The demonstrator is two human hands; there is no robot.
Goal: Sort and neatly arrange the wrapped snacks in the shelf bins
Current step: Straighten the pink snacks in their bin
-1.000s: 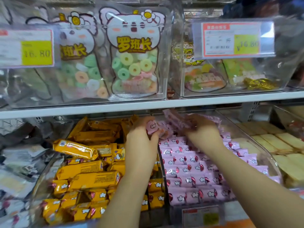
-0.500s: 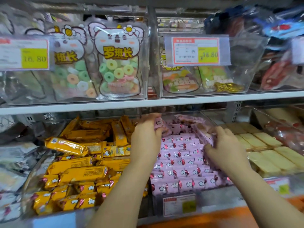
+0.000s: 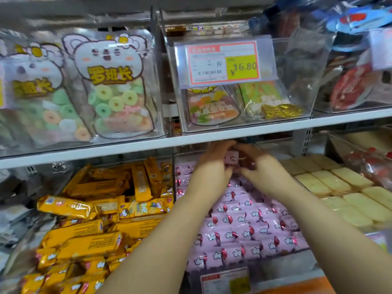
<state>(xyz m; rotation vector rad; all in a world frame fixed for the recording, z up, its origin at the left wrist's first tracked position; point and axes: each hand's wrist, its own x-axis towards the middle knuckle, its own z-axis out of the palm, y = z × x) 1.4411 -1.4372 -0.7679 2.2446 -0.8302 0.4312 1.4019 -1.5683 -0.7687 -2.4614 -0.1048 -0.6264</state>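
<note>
left grip (image 3: 212, 164) curled round one pink snack (image 3: 231, 157), at back of bin (image 3: 286, 264), just under shelf edge (image 3: 127, 146) | right grip (image 3: 267, 172) curled beside same snack, contact blurred, cannot tell its hold | fingertips of both partly hidden | pink rows (image 3: 244, 225) partly covered by forearms | yellow snacks (image 3: 95, 230) jumbled in next bin left

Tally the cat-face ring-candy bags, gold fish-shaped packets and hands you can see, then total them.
Cat-face ring-candy bags: 2
Gold fish-shaped packets: 1
Hands (left hand, right hand): 2
Total: 5
</note>
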